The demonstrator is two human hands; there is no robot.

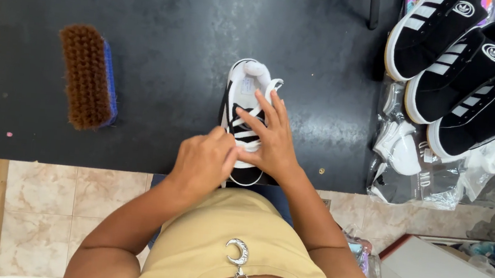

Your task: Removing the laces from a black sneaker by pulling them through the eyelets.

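Black sneaker [248, 117] with white laces near front edge of black counter [180, 21]. Left hand [203, 162] fingers pinched on a lace; right hand [272, 141] fingers spread flat over lacing. Brown brush [85, 76] well left.

Single head-worn camera is looking straight down, close over the near edge of the black tabletop [175, 15]; floor tiles [44, 209] are showing below.
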